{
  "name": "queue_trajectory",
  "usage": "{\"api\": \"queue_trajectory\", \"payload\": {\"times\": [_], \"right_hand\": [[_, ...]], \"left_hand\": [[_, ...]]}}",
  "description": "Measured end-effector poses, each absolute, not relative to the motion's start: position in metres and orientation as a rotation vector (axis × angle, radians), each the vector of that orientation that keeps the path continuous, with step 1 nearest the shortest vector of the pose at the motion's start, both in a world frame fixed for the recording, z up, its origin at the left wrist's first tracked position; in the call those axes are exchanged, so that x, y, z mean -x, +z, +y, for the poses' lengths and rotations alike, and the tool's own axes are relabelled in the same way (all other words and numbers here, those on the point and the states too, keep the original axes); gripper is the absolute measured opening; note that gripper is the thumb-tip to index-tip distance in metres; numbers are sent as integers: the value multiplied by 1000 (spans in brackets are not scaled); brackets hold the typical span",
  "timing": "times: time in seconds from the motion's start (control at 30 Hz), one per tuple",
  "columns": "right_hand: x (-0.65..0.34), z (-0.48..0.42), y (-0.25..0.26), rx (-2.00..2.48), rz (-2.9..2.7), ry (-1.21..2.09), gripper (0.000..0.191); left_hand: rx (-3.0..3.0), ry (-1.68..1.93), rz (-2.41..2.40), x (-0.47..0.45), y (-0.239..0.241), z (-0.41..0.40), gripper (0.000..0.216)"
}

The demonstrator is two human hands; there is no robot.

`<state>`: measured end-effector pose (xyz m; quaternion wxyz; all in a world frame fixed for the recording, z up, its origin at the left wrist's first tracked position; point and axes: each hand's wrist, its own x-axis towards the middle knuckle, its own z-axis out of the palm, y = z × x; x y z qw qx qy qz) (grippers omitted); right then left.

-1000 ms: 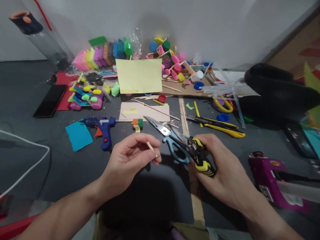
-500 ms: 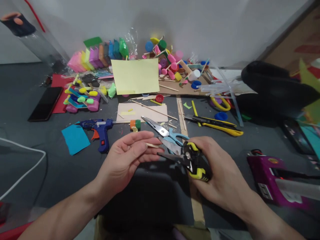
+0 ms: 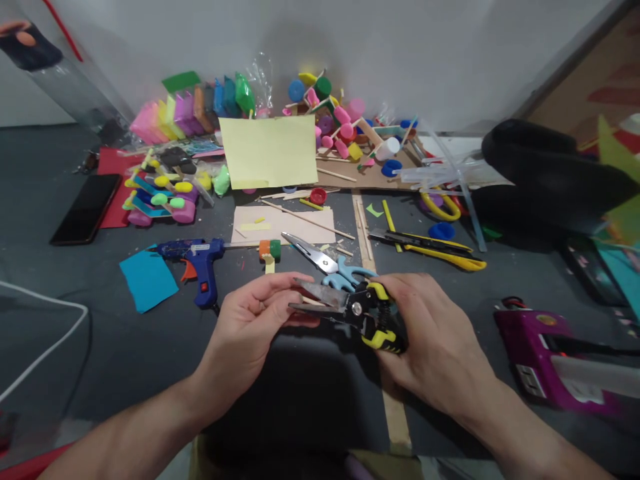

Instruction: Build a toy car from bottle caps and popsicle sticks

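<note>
While the left hand pinches a stick in its grip, the right hand clasps cutters, blades apart.

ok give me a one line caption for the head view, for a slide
Left hand holds a thin wooden stick, seen between the open blades of snips in the right hand.
</note>
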<state>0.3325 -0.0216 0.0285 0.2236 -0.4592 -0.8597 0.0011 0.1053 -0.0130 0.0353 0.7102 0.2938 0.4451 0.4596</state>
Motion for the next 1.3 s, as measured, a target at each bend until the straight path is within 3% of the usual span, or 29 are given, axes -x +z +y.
{"api": "queue_trajectory", "payload": {"times": [0.2, 0.4, 0.57, 0.7, 0.93, 1.3], "right_hand": [[-334, -22, 32, 1354, -2253, 145, 36], [-321, -30, 38, 1342, -2135, 489, 28], [-308, -33, 41, 1297, -2099, 696, 33], [-310, -33, 41, 1291, -2059, 707, 25], [-322, -28, 37, 1386, -2048, 630, 35], [-331, -25, 40, 1257, -2261, 564, 31]], "left_hand": [[-678, 1014, 953, -106, 37, -12, 8], [-709, 939, 987, -112, 37, -21, 11], [-871, 812, 923, -118, 33, -32, 30], [-750, 706, 871, -119, 33, -26, 21], [-759, 560, 813, -116, 33, -22, 16], [-713, 864, 810, -101, 39, -17, 15]]}}
